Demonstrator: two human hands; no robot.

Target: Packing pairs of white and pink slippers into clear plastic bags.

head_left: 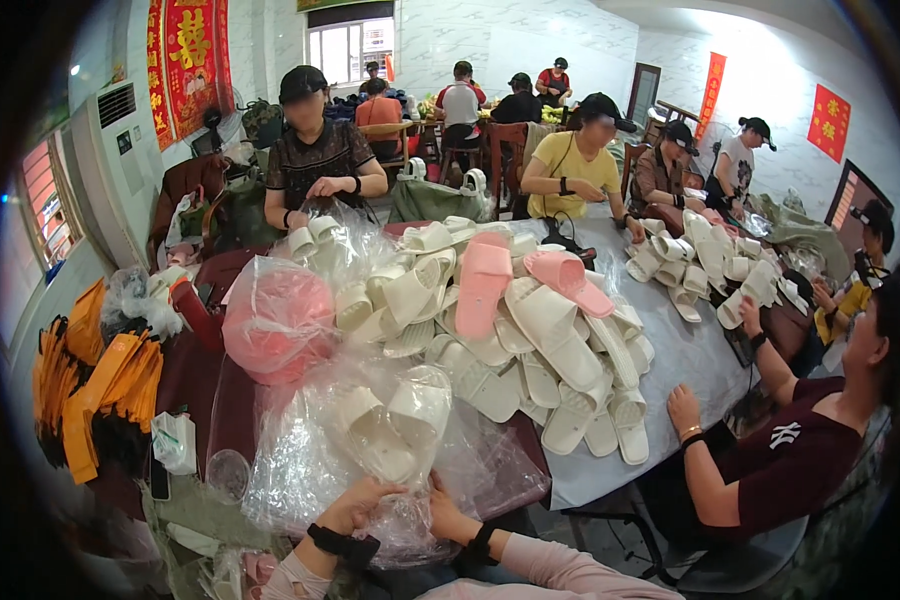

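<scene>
A pair of white slippers lies side by side inside a clear plastic bag at the near edge of the table. My left hand pinches the bag's near edge, just below the slipper heels. On the other side of the gathered plastic, my right hand grips the same bag, its fingertips partly hidden by the film. Beyond the bag rises a large pile of loose white slippers, with a few pink slippers on top.
A clear bag with pink contents stands left of the pile. Orange-and-black packages, a white box and a clear round container are farther left. A co-worker in a dark shirt sits at right; others work across the table.
</scene>
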